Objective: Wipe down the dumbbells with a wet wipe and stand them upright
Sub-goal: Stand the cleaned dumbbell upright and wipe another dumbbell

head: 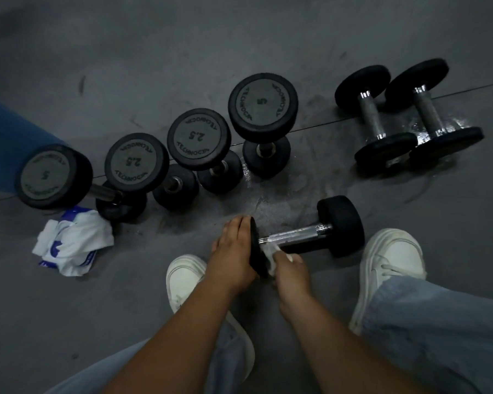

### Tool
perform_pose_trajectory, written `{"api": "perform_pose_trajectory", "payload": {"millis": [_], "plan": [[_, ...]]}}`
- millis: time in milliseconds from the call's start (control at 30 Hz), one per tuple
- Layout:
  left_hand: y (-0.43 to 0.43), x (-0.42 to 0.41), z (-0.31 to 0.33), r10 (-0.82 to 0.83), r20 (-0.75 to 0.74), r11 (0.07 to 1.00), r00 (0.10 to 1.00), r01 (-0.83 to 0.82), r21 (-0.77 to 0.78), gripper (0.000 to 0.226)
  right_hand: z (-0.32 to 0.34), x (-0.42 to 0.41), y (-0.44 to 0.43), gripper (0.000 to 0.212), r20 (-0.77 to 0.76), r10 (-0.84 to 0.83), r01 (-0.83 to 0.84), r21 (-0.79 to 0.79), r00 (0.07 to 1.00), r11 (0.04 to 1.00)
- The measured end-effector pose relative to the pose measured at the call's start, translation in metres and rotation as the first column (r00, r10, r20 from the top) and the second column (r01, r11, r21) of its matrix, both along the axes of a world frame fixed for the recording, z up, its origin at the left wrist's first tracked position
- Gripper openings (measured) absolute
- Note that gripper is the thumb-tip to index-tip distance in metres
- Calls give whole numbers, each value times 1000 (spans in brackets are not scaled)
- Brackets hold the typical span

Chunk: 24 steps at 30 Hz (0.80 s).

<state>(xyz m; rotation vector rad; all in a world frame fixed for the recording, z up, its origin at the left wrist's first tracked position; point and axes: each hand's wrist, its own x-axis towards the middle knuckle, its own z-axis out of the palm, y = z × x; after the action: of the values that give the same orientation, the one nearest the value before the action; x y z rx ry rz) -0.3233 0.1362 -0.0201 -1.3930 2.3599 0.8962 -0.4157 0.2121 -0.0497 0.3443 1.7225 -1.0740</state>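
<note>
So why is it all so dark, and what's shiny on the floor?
Head view: dim light throughout; the shine is glare off wet patches by the lying dumbbell pair; right hand and wet wipe look slightly blurred.

Seven dumbbells (262, 100), one wipe packet (71, 243), one wet wipe (270, 251), two white shoes (393, 257)

1. The dumbbell (340, 226) at 6 o'clock has matt black rubbery heads; its handle (296, 237) is shiny, ridged metal.
2. The upright dumbbells (263, 103) at 10 o'clock show matt grey caps with raised lettering.
3. The floor (154, 52) is matt grey and scuffed, with glossy wet patches at 2 o'clock.
4. The wet wipe (271, 253) is soft white cloth.
5. The packet (71, 243) at 9 o'clock is crinkled glossy plastic.
</note>
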Motion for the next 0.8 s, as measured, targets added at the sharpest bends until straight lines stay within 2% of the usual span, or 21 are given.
{"api": "perform_pose_trajectory", "payload": {"millis": [67,133,200,267,367,500,567,700,800], "plan": [[0,0,1,-8,6,1000,1000,8,-3,114,-4,-3,5,6,41,74,-76,56,996,996],[0,0,0,-11,8,1000,1000,11,-2,114,-12,-6,2,11,57,209,-215,121,976,969],[1,1,-2,-7,-3,1000,1000,7,-12,113,-15,-7,-3,20,11,410,-405,190,912,895],[2,1,-2,-3,-20,1000,1000,3,-28,109,-18,-6,-8,38,-59,533,-497,287,844,819],[3,0,-2,8,-24,999,1000,-9,-32,106,-13,-6,-15,49,-77,563,-510,337,823,791],[1,0,-3,9,-7,1000,1000,-9,-22,109,-13,-10,-15,39,-59,527,-493,276,848,825],[1,1,-3,2,5,1000,1000,-2,-17,112,-13,-15,-11,42,-42,518,-492,257,854,832],[2,0,0,-2,10,1000,1000,2,-14,116,-11,-25,-4,29,-60,434,-418,176,899,891],[2,0,1,3,0,1000,1000,-3,-12,117,-9,-31,2,29,54,412,-415,123,910,901]]}}
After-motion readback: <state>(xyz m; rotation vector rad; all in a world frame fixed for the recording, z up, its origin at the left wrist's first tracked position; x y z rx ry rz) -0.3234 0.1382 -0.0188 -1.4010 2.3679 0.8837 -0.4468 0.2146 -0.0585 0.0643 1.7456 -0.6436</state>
